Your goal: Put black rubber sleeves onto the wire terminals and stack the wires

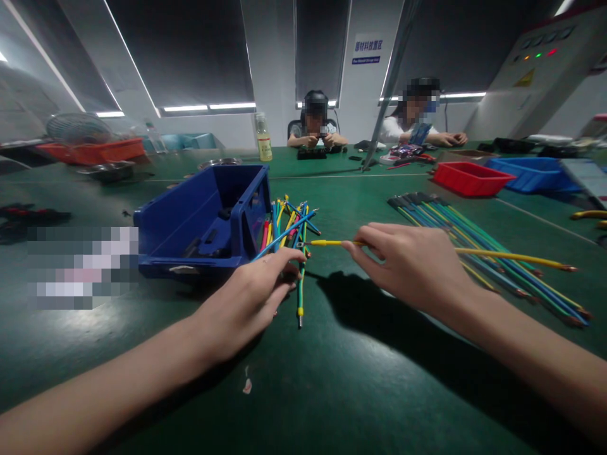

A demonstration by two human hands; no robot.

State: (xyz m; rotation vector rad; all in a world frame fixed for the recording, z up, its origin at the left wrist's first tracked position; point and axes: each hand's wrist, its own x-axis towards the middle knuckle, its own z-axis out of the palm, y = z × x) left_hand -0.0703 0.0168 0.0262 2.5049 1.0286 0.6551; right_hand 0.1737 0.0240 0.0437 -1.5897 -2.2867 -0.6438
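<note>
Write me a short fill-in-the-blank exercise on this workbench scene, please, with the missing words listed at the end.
1. The cable in the right hand is coloured ____.
2. In the picture, the jumbled cables lie to the ____ of the large bin.
3. The tabletop is coloured ____.

Missing words: yellow; right; green.

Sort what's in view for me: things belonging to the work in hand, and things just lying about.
Likely part of the work:
yellow cable, held in the right hand
cable pile, at the left hand
row of cables
navy bin, probably

Seemingly just lying about:
drink bottle
fan
small scrap
red tray, perhaps
</note>
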